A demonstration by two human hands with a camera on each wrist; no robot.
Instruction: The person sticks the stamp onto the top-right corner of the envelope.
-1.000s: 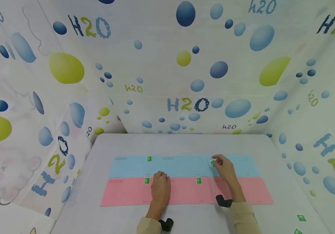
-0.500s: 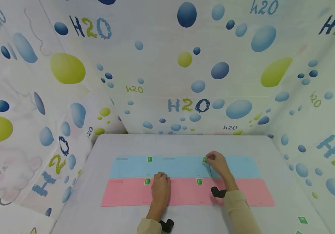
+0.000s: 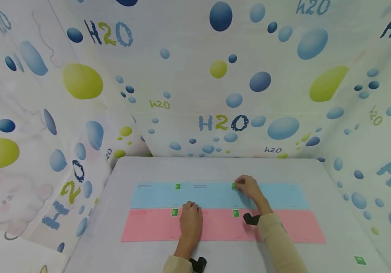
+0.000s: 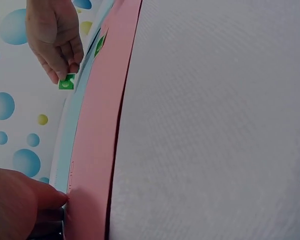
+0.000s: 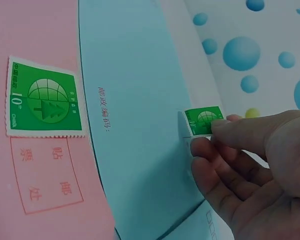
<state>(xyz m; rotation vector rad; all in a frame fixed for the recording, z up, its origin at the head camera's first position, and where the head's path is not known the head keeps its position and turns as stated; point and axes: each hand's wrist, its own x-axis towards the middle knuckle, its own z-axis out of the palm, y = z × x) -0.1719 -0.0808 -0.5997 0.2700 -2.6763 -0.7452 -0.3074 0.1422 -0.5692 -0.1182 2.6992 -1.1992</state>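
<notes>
My right hand (image 3: 250, 188) pinches a green postage stamp (image 5: 200, 119) between thumb and forefinger. In the right wrist view the stamp is close over the top corner of a blue envelope (image 5: 135, 100). My left hand (image 3: 191, 222) rests where the blue and pink rows meet, its fingertips down on the paper. In the left wrist view its thumb touches the edge of a pink envelope (image 4: 95, 135). A stamp (image 5: 46, 97) lies on the middle pink envelope, just off a red printed box. Other stamps lie on the left blue envelope (image 3: 158, 197) and left pink envelope (image 3: 147, 227).
The envelopes lie edge to edge in two rows on a white tabletop (image 3: 96, 254). A loose green stamp (image 3: 360, 260) lies at the front right. A patterned cloth (image 3: 182, 76) surrounds the table at the back and sides.
My right hand has moved left with the stamp, from the right blue envelope's edge to the middle blue envelope's top right corner. My left hand has stayed in place.
</notes>
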